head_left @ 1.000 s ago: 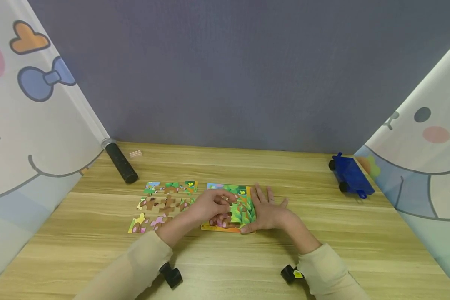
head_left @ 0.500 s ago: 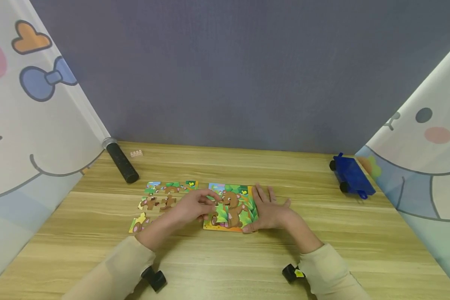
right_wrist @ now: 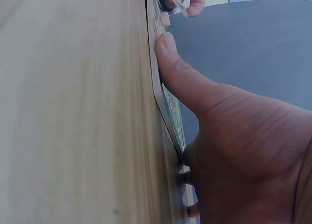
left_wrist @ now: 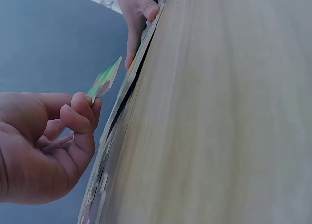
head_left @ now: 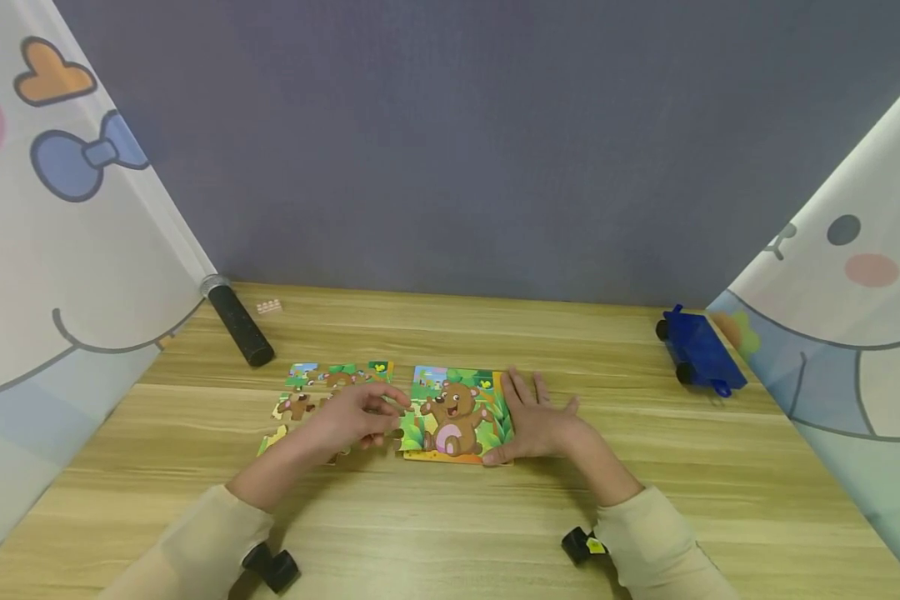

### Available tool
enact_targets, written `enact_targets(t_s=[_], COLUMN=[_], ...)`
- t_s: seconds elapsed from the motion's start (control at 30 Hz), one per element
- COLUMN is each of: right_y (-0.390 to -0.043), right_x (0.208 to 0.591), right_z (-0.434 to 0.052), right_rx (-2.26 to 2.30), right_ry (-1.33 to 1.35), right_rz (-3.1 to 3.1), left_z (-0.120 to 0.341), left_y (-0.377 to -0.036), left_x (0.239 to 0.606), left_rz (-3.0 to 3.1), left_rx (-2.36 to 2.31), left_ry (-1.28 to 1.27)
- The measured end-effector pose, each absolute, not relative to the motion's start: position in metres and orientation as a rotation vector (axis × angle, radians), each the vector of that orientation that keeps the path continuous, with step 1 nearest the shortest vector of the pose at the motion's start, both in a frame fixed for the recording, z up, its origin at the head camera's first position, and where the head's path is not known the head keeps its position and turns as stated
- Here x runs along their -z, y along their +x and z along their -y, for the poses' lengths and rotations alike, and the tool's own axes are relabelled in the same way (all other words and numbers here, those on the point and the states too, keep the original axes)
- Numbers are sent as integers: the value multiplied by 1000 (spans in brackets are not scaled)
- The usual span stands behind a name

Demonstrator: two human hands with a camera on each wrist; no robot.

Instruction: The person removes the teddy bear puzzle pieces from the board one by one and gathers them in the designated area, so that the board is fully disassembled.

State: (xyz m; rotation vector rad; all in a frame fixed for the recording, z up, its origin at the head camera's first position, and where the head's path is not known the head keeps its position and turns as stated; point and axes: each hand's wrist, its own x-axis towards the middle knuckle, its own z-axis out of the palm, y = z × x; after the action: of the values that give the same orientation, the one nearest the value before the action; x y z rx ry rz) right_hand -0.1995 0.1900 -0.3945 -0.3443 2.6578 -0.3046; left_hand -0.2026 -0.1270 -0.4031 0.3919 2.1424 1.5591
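My left hand (head_left: 348, 418) is raised between the loose pieces and the board, pinching a green puzzle piece (left_wrist: 105, 80) between thumb and fingertips. In the head view that puzzle piece (head_left: 409, 435) overlaps the lower left of the puzzle board (head_left: 457, 457), which shows a brown bear among green leaves. On the board's right edge rests my right hand (head_left: 536, 427), its fingers spread and its thumb along the near corner. Rows of loose puzzle pieces (head_left: 297, 406) lie left of the board, partly hidden by the left hand and forearm.
A black microphone (head_left: 240, 327) lies at the back left, with a small pink toy brick (head_left: 268, 307) beside it. At the back right sits a blue toy cart (head_left: 701, 352) with black wheels. A grey panel (head_left: 450, 150) stands behind the wooden table (head_left: 495, 533).
My left hand has drawn back leftward off the board with the green puzzle piece, uncovering the bear picture. The right hand has stayed on the board's right edge.
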Motion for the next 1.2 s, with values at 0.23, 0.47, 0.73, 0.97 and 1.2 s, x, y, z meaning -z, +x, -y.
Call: enact_targets(t_s=[0.23,0.47,0.73,0.97,1.2], right_y=[-198,-198,-199,-200,-199], right_x=[393,393,394,396,395], right_z=[-189,-189,-190,-190,-190], right_rx=[313,320,311,301,315], right_ry=[-351,-351,-353,-354,-350], right_rz=[-2656,-2659,-2659,-2659,-2659], left_z=[141,150,159,165,167], left_y=[-199,-198,-196,-196,-196], left_x=[402,404,406,405,403], left_rz=[-2119,-2167,-2177,-2181,-2195], left_rx=[-1572,-1532,-1482,-1461,-1454], left_ry=[461,464,446,444,443])
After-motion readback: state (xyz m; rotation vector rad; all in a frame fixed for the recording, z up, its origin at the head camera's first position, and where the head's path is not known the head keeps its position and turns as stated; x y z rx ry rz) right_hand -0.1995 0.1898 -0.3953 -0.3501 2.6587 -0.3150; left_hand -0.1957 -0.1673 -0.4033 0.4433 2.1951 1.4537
